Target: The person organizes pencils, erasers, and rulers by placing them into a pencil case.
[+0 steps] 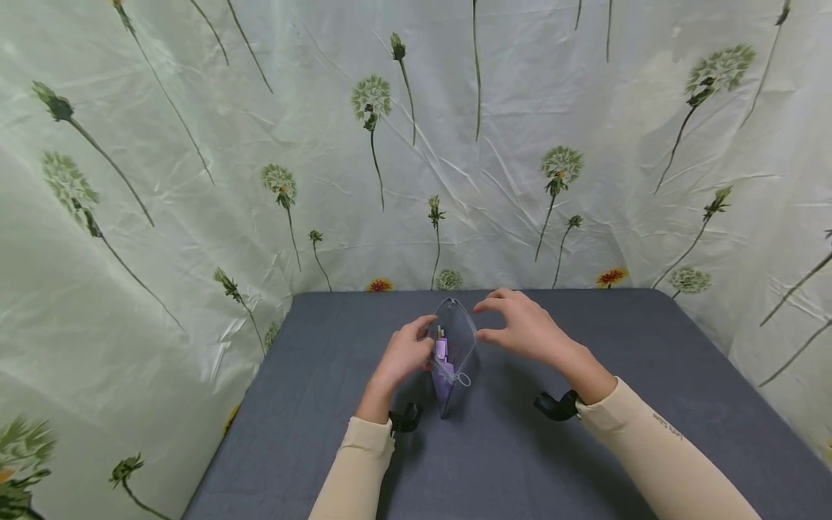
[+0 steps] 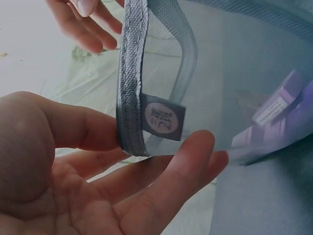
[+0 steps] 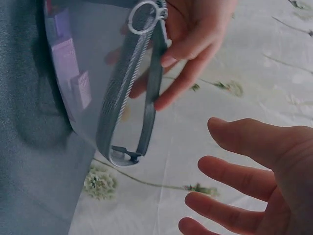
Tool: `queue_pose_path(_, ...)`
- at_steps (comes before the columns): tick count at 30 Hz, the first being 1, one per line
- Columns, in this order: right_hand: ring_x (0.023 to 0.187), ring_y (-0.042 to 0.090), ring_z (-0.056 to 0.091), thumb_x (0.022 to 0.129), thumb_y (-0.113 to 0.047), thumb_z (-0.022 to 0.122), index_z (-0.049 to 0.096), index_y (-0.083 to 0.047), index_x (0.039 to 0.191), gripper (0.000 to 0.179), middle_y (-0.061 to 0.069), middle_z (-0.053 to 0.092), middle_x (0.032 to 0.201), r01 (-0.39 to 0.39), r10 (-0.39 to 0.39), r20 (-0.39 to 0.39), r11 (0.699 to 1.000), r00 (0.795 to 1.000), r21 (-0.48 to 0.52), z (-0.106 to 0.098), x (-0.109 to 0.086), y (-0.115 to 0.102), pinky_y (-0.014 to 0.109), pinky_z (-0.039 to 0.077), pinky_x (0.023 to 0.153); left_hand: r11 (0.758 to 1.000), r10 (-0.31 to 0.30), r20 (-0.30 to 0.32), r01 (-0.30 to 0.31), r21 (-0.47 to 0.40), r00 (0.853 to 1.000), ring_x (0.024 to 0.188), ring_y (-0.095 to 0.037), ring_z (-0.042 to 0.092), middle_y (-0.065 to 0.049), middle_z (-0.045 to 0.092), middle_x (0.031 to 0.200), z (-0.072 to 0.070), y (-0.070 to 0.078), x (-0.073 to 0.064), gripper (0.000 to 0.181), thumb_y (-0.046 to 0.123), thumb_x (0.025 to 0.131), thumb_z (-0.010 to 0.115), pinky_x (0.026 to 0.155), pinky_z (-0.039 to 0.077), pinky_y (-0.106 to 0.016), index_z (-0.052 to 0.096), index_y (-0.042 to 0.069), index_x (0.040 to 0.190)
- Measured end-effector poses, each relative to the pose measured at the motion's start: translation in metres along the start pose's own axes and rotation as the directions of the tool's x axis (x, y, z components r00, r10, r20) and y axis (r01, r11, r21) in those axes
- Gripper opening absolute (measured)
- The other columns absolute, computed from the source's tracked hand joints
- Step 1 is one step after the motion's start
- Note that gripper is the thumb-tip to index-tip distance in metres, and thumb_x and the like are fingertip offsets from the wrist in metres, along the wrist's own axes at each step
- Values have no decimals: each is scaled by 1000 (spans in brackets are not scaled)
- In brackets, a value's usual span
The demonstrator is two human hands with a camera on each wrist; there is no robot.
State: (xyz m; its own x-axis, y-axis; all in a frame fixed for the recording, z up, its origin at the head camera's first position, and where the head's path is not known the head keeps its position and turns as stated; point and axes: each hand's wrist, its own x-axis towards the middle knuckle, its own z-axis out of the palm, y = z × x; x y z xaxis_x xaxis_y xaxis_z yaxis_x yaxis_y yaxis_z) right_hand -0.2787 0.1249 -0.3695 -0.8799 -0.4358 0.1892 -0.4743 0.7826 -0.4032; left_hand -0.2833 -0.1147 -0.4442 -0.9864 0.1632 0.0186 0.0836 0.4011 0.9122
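Note:
A grey see-through mesh zipper pouch (image 1: 463,334) stands upright on the table, its mouth spread wide. Small purple boxes (image 3: 82,89) lie along its bottom, and a round ring pull (image 3: 142,17) hangs at the near end of the zipper. My left hand (image 1: 408,352) holds the pouch's left wall, with thumb and fingers on either side of the zipper edge by a small printed tag (image 2: 163,117). On the other side, my right hand (image 1: 528,326) is held apart from the pouch, fingers spread and holding nothing.
A dark grey cloth (image 1: 312,433) covers the table. Behind and to the left hangs a pale curtain (image 1: 487,180) printed with dandelions. Black curved pieces (image 1: 555,406) are strapped at both wrists, below the cream sleeves (image 1: 656,440).

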Motion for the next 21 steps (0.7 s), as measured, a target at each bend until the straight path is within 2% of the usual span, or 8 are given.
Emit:
queue_pose_path(4, 123, 35, 52, 89, -30, 79, 70, -22, 127, 40, 7, 56, 132, -25, 27, -52, 998, 998, 50, -4, -12, 13, 57, 46, 91, 999, 14, -21, -13, 33, 1000, 51, -13, 55, -25, 56, 140, 9, 5, 0, 52, 7, 95, 48, 57, 56, -32, 56, 21, 145)
queue_pose_path(9, 121, 37, 53, 90, -29, 78, 69, -19, 127, 40, 9, 56, 133, -33, 41, -84, 995, 996, 90, -5, -28, 31, 58, 45, 92, 984, 81, -41, -73, 165, 996, 43, -11, 38, -19, 61, 134, 21, 9, -2, 45, 14, 100, 51, 45, 38, -28, 56, 20, 145)
queue_pose_path(11, 121, 37, 54, 91, -28, 77, 69, -18, 128, 39, 10, 56, 132, -38, 47, -88, 994, 995, 103, -4, -34, 38, 57, 46, 91, 971, 112, -30, -103, 217, 993, 43, -10, 36, -17, 67, 121, 25, 10, -4, 44, 21, 103, 53, 45, 35, -29, 55, 20, 146)
queue_pose_path(13, 121, 37, 53, 91, -27, 76, 69, -17, 127, 38, 11, 56, 132, -47, 58, -92, 992, 994, 116, -3, -39, 45, 58, 45, 92, 960, 134, -10, -128, 250, 991, 43, -9, 41, -13, 70, 110, 30, 9, -5, 45, 27, 103, 55, 46, 38, -32, 52, 21, 148)
queue_pose_path(15, 122, 38, 53, 92, -27, 75, 69, -17, 127, 38, 11, 56, 132, -60, 72, -94, 991, 993, 122, -2, -45, 51, 58, 45, 93, 944, 153, 22, -153, 291, 988, 44, -9, 43, -10, 70, 101, 34, 7, -5, 49, 33, 103, 56, 52, 42, -33, 48, 23, 151)
queue_pose_path(20, 123, 38, 52, 94, -29, 73, 68, -16, 128, 37, 12, 56, 132, -79, 92, -93, 988, 991, 136, 1, -57, 63, 59, 44, 94, 915, 195, 88, -213, 341, 977, 37, -12, 37, -8, 65, 130, 44, 0, -4, 57, 34, 102, 59, 57, 45, -35, 41, 27, 156)
queue_pose_path(21, 123, 38, 52, 94, -29, 73, 68, -16, 128, 37, 12, 56, 132, -81, 94, -92, 987, 991, 139, 1, -59, 65, 59, 44, 94, 910, 203, 93, -223, 350, 975, 44, -13, 49, -8, 62, 136, 47, -1, -4, 58, 34, 102, 60, 61, 49, -38, 41, 27, 156)
